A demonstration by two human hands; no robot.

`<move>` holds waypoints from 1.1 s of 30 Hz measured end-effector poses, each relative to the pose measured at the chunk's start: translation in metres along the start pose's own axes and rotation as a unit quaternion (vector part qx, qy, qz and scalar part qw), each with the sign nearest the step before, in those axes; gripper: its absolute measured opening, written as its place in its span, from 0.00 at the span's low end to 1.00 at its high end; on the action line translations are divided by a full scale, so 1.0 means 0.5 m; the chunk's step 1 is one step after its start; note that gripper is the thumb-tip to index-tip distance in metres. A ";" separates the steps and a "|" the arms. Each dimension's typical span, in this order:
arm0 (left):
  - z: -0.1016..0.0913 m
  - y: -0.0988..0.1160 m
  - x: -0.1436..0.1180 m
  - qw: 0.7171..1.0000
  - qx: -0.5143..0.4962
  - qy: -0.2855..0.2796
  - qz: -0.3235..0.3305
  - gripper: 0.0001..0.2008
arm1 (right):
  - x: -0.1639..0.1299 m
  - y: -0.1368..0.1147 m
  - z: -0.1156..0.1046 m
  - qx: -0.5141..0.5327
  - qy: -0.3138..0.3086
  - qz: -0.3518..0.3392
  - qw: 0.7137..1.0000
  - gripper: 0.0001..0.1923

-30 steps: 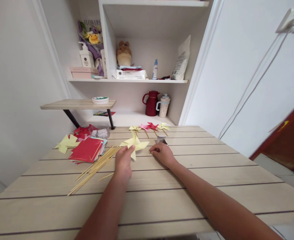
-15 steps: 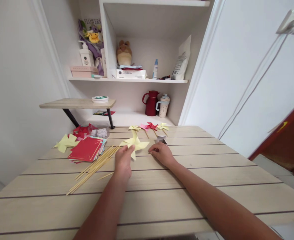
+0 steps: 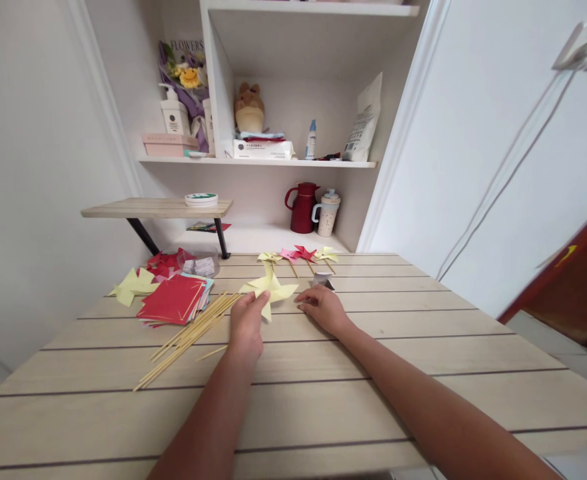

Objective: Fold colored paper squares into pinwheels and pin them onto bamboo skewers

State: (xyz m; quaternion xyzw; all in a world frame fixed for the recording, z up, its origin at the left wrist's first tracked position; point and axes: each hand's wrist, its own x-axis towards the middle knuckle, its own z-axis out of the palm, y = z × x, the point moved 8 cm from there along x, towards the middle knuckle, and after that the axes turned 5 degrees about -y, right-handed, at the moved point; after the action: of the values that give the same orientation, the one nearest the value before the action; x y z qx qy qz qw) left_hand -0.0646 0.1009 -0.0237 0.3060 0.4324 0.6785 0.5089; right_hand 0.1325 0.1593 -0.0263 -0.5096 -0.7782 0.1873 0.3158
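A yellow paper pinwheel point(image 3: 276, 291) is pinched between the thumb and fingers of my left hand point(image 3: 246, 325), just above the table. To its right, my right hand point(image 3: 326, 310) is closed, thumb and fingertips together; a tiny dark thing shows at the tips, too small to name. Directly behind that hand stands a small grey open box point(image 3: 324, 279), partly covered by it. Several wooden sticks point(image 3: 188, 340) lie in a loose bundle left of my left hand. Farther left rests a stack of square paper point(image 3: 170, 300) with red on top.
Several pinwheels on sticks point(image 3: 304, 253) lie at the table's far edge. Yellow folded paper point(image 3: 132, 287), red paper pieces point(image 3: 166, 262) and a clear container point(image 3: 200, 262) are at the left, near a small raised shelf point(image 3: 148, 208). A red jug point(image 3: 303, 208) and cup point(image 3: 328, 213) stand behind.
Both hands stay almost in place. The fingertips of my right hand shift very slightly; the pinwheel remains in my left hand.
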 end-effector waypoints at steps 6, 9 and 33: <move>0.000 0.001 0.000 1.000 0.007 -0.005 0.002 0.13 | 0.000 -0.003 0.001 0.008 -0.001 -0.005 1.000 0.08; 0.000 0.001 -0.001 1.000 0.003 0.001 -0.002 0.14 | 0.001 -0.001 0.001 0.009 -0.001 -0.004 1.000 0.07; -0.004 0.008 -0.005 1.000 -0.009 0.009 -0.002 0.12 | 0.002 0.011 -0.007 0.056 -0.006 0.044 0.997 0.07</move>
State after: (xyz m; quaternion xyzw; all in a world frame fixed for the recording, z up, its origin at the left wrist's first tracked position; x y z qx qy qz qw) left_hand -0.0673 0.0974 -0.0208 0.2943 0.4315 0.6840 0.5093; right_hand 0.1384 0.1622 -0.0272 -0.5236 -0.7455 0.2471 0.3302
